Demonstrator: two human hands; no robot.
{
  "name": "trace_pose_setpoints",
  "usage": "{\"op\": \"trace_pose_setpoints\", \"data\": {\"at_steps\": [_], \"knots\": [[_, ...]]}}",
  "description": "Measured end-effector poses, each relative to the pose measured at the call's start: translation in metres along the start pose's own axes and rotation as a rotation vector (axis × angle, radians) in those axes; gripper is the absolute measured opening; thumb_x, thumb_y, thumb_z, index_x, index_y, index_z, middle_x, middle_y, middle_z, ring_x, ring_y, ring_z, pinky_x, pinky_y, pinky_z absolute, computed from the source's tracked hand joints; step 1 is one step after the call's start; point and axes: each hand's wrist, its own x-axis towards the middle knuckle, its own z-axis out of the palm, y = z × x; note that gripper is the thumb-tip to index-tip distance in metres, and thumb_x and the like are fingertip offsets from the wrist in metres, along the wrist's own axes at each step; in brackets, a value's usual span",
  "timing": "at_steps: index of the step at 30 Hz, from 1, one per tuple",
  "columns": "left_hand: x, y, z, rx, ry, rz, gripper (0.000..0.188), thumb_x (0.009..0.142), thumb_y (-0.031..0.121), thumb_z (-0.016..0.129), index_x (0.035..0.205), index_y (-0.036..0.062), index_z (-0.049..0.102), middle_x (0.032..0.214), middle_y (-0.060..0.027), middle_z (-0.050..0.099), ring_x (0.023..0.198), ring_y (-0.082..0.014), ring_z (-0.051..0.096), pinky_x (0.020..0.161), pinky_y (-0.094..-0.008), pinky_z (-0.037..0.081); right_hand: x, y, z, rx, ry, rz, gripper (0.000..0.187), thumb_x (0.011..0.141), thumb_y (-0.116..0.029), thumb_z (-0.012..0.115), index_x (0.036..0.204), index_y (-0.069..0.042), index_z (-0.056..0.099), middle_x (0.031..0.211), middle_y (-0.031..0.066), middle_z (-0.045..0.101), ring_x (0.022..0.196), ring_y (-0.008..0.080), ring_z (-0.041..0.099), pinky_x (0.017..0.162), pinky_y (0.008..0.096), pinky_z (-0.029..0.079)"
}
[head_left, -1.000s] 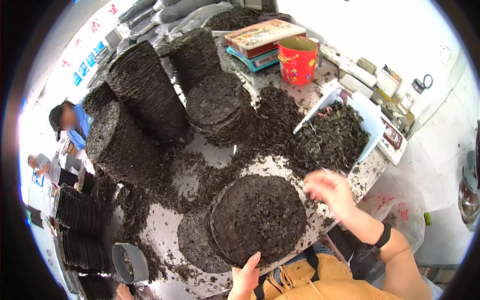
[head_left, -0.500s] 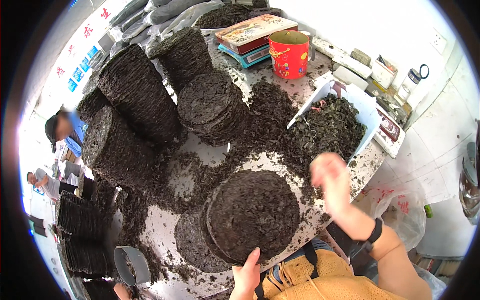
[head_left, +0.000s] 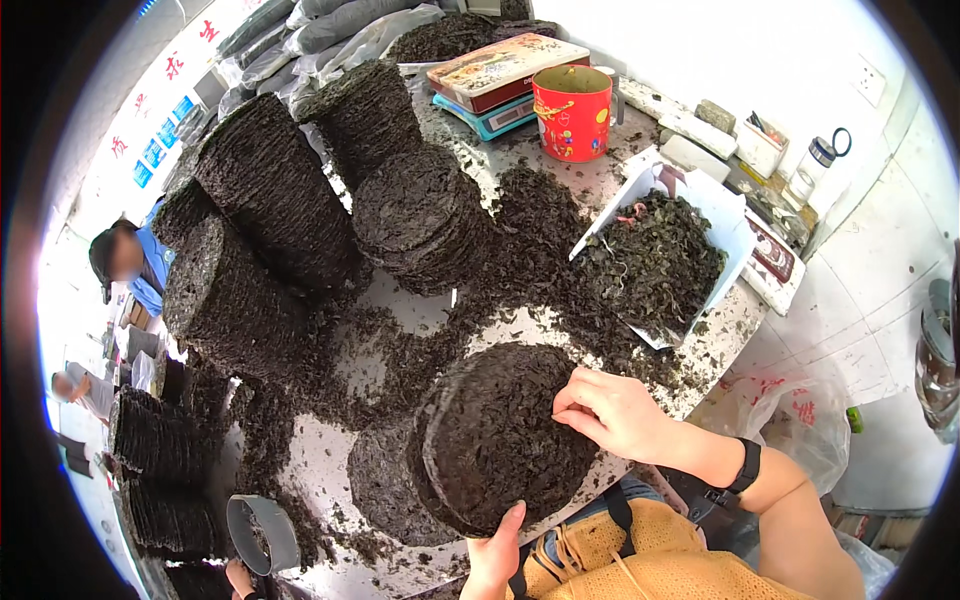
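My left hand (head_left: 497,545) grips the near edge of a round, dark cake of what looks like dried seaweed (head_left: 505,450), thumb on top and fingers hidden underneath. The cake is tilted up a little over other round cakes (head_left: 395,485) on the table. At its right side my right hand (head_left: 608,410) has thumb and fingertips pinched together against the top surface. Whatever those fingertips hold is too small to make out. Beyond the right hand, a white open-sided bin (head_left: 738,240) contains loose dark seaweed flakes (head_left: 655,265), with a few pink bits among them.
Tall stacks of round cakes (head_left: 275,190) rise at the left. Behind stand a red bucket (head_left: 572,125) and a tin box (head_left: 505,70) on a blue scale (head_left: 495,120). A grey ring (head_left: 285,535) lies front left, near another person's hand (head_left: 238,577). Loose flakes cover much of the table.
My right hand has come from beside the bin, left and nearer, onto the cake's right side, fingers now pinched. The cake tilts slightly more in my left hand. Another person's hand shows more by the ring.
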Motion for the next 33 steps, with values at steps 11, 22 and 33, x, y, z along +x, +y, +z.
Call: {"op": "trace_pose_setpoints", "data": {"at_steps": [11, 22, 33], "knots": [[0.003, 0.009, -0.006, -0.264, 0.023, -0.175, 0.052, 0.080, -0.001, 0.067, 0.126, 0.0109, 0.047, 0.116, -0.0074, 0.056, 0.105, -0.0215, 0.056, 0.089, -0.0428, 0.048, 0.012, 0.081, -0.090, 1.017, 0.749, 0.293, 0.006, 0.090, -0.009, 0.058, 0.094, -0.004, 0.060, 0.093, 0.0060, 0.064, 0.077, 0.0130, 0.061, 0.071, 0.0256, 0.051], [0.007, -0.002, -0.013, -0.058, 0.122, -0.145, 0.042, 0.077, 0.007, 0.072, 0.115, 0.0071, 0.054, 0.099, -0.0049, 0.060, 0.082, -0.0178, 0.057, 0.066, -0.0406, 0.044, -0.006, -0.004, -0.017, 0.195, 0.129, 0.164, 0.012, 0.084, -0.011, 0.067, 0.094, -0.004, 0.068, 0.080, 0.0023, 0.063, 0.064, 0.0079, 0.056, 0.056, 0.0231, 0.045], [0.000, -0.008, -0.005, -0.054, 0.079, 0.007, 0.034, 0.084, -0.001, 0.065, 0.115, 0.0052, 0.054, 0.097, -0.0066, 0.062, 0.085, -0.0173, 0.058, 0.075, -0.0337, 0.049, -0.012, 0.010, 0.031, 0.788, 0.288, 0.415, 0.010, 0.091, -0.012, 0.061, 0.094, -0.004, 0.062, 0.079, -0.0055, 0.056, 0.068, 0.0030, 0.048, 0.061, 0.0200, 0.039]]}}
